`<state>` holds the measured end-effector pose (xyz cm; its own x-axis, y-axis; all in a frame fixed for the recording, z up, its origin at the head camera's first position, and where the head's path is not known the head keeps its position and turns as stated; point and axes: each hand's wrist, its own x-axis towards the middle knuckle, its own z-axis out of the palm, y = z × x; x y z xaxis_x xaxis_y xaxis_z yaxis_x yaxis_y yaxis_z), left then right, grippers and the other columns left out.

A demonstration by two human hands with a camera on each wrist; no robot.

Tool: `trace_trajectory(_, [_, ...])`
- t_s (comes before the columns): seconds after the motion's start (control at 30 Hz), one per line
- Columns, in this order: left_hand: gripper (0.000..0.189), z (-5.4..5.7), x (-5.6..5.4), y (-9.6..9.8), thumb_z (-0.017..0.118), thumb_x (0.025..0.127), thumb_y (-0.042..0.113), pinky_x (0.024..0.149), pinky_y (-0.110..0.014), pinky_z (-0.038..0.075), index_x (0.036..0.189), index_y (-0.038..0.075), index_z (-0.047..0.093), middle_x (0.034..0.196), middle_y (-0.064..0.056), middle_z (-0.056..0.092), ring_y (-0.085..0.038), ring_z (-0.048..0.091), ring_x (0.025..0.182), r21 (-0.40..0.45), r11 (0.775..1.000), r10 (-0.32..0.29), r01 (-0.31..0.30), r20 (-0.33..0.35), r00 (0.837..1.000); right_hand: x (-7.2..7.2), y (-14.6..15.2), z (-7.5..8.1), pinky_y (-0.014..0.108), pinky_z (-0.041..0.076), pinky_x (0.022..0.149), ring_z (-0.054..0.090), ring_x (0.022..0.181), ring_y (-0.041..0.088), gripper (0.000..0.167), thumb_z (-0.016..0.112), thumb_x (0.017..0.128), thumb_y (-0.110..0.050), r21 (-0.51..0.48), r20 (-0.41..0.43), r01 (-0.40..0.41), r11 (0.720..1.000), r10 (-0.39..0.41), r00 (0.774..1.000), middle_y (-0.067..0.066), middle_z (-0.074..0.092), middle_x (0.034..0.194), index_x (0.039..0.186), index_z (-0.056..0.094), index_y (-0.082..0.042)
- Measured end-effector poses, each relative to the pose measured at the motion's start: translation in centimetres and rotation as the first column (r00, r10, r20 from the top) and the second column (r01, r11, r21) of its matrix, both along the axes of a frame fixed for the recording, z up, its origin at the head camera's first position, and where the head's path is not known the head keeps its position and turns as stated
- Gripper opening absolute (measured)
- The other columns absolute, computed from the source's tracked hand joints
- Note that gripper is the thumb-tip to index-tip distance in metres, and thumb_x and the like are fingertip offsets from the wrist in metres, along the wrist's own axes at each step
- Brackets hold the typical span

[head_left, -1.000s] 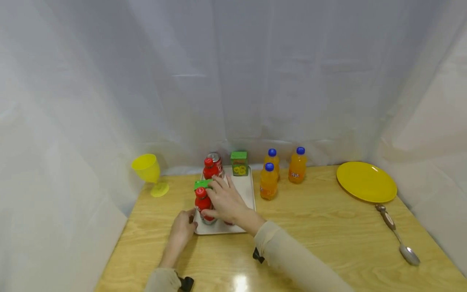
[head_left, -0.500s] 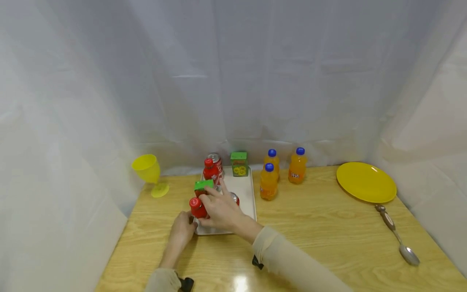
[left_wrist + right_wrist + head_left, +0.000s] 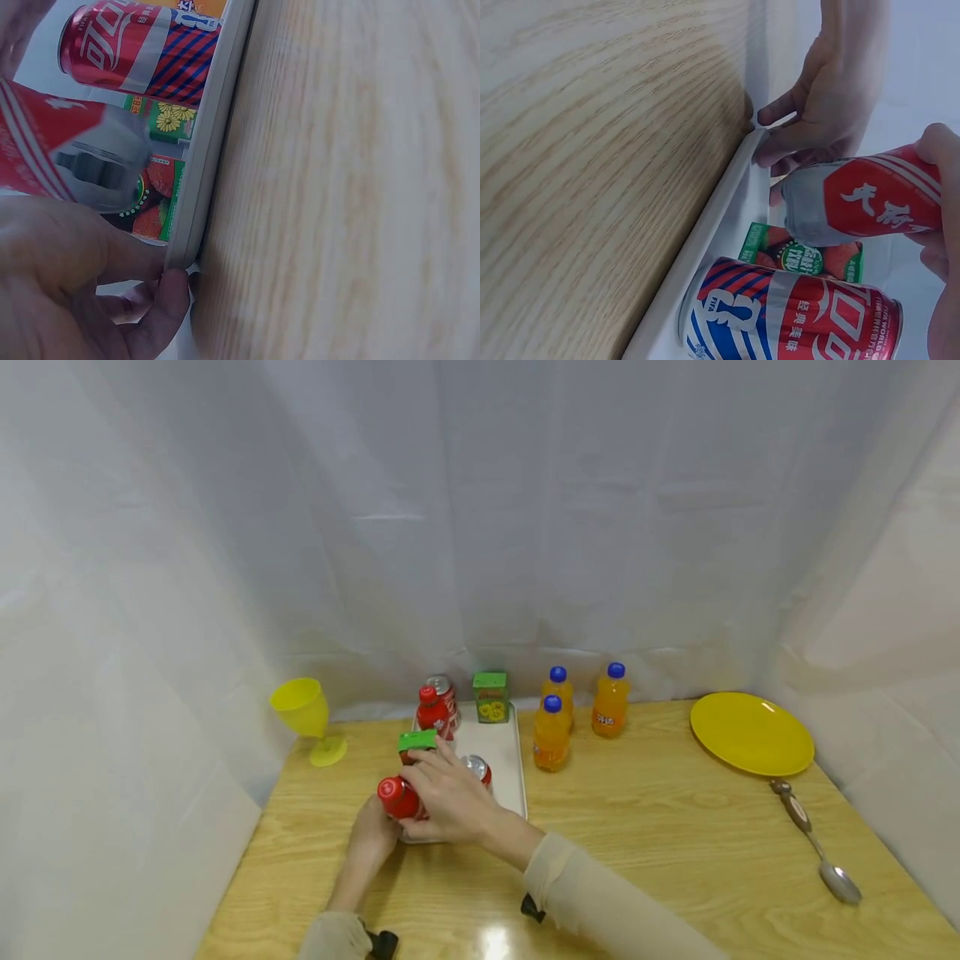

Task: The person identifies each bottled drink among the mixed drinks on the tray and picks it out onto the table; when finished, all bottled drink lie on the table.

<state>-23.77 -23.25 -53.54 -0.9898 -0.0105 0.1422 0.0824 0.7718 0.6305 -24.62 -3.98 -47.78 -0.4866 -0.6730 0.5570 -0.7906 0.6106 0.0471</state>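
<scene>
My right hand (image 3: pixel 457 806) grips a small red-capped cola bottle (image 3: pixel 402 799) over the front left of a white tray (image 3: pixel 508 752). In the right wrist view the bottle's clear base points toward the tray's near rim. With thumb and fingers my left hand (image 3: pixel 82 277) pinches the tray's front left corner, beside the bottle. A red cola can (image 3: pixel 795 315) stands on the tray right of the bottle, partly behind my right hand in the head view. Just behind the bottle is a green-topped juice box (image 3: pixel 417 742) with strawberries on its side.
Farther back on the tray stand another red bottle (image 3: pixel 432 712), another can (image 3: pixel 442 689) and a green box with yellow flowers (image 3: pixel 491 698). Orange soda bottles (image 3: pixel 551 739) are right of the tray. A yellow goblet (image 3: pixel 303 708) stands left; a yellow plate (image 3: pixel 752 735) and spoon (image 3: pixel 813 839) lie right.
My right hand has closed round the red bottle and moved it left and toward me, away from the juice box. The can beside it has come into view. My left hand stays at the corner.
</scene>
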Motion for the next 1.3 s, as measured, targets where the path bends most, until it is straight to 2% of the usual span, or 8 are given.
trace_trajectory(0.23, [0.023,0.0,-0.3,0.1,0.062,0.086,0.001,0.09,-0.061,0.058,0.105,-0.007,0.071,0.102,-0.027,0.075,-0.047,0.072,0.101,-0.059,0.998,0.005,-0.006,-0.013,1.0,0.8,0.6,1.3,0.033,0.057,0.106,0.067,0.122,0.019,0.071,0.087,0.079,-0.042,-0.211,0.079,-0.103,0.972,0.122,0.989,0.004,0.07,0.132,0.136,0.06,-0.01])
trace_trajectory(0.37, [0.004,-0.1,-0.4,0.1,0.066,0.083,0.0,0.072,-0.05,0.056,0.083,-0.003,0.068,0.087,-0.022,0.07,-0.036,0.067,0.081,-0.053,0.999,0.011,-0.011,0.007,1.0,1.4,1.1,2.2,0.027,0.059,0.098,0.069,0.116,0.016,0.071,0.088,0.08,-0.034,-0.307,0.188,-0.103,0.946,0.166,0.968,0.004,0.068,0.132,0.14,0.057,-0.01])
trace_trajectory(0.53, [0.007,-0.1,-0.4,0.0,0.067,0.078,-0.007,0.061,-0.032,0.036,0.078,-0.001,0.063,0.076,-0.011,0.055,-0.021,0.047,0.072,-0.034,0.999,-0.02,0.021,0.022,1.0,1.8,1.9,3.0,0.019,0.061,0.087,0.069,0.11,0.014,0.068,0.085,0.085,-0.02,-0.494,0.338,-0.054,0.868,0.248,0.908,0.004,0.064,0.135,0.145,0.052,-0.012])
trace_trajectory(0.7, [0.046,0.2,-0.2,0.0,0.067,0.08,-0.01,0.069,-0.035,0.046,0.126,-0.006,0.071,0.084,-0.014,0.064,-0.024,0.055,0.081,-0.015,0.999,-0.042,0.043,0.039,0.998,1.8,2.9,3.7,0.022,0.064,0.073,0.07,0.101,0.02,0.063,0.083,0.088,-0.013,-0.699,0.443,0.057,0.713,0.369,0.817,0.01,0.065,0.128,0.144,0.053,-0.013])
trace_trajectory(0.83, [0.053,0.2,-0.1,0.0,0.067,0.082,-0.008,0.076,-0.041,0.052,0.135,-0.013,0.063,0.091,-0.018,0.067,-0.027,0.059,0.086,-0.016,0.999,-0.033,0.034,0.064,0.997,1.6,3.8,4.1,0.029,0.066,0.076,0.071,0.098,0.022,0.06,0.081,0.091,-0.013,-0.77,0.48,0.136,0.623,0.427,0.766,0.013,0.065,0.123,0.145,0.054,-0.016])
trace_trajectory(1.0, [0.053,-0.2,-0.4,-0.1,0.067,0.084,-0.007,0.079,-0.04,0.054,0.137,-0.014,0.061,0.097,-0.019,0.069,-0.028,0.061,0.089,-0.011,1.0,-0.02,0.021,0.081,0.997,1.1,5.4,4.6,0.031,0.063,0.084,0.069,0.1,0.02,0.059,0.08,0.092,-0.012,-0.797,0.498,0.182,0.575,0.458,0.737,0.017,0.064,0.125,0.145,0.054,-0.012])
trace_trajectory(1.1, [0.053,-0.3,-0.6,-0.1,0.066,0.086,-0.006,0.08,-0.039,0.054,0.139,-0.013,0.06,0.1,-0.02,0.069,-0.028,0.062,0.091,-0.006,1.0,-0.014,0.015,0.099,0.995,1.0,6.6,5.1,0.029,0.061,0.085,0.069,0.097,0.021,0.058,0.08,0.093,-0.015,-0.811,0.523,0.215,0.544,0.509,0.683,0.02,0.063,0.126,0.146,0.054,-0.011])
trace_trajectory(1.3, [0.054,-0.1,-0.4,0.0,0.067,0.086,-0.005,0.081,-0.042,0.055,0.139,-0.013,0.059,0.102,-0.02,0.069,-0.029,0.063,0.093,0.005,1.0,0.001,-0.002,0.126,0.992,0.9,9.7,5.3,0.033,0.063,0.085,0.07,0.098,0.024,0.057,0.079,0.094,-0.015,-0.793,0.578,0.265,0.549,0.541,0.611,0.02,0.064,0.131,0.146,0.056,-0.016])
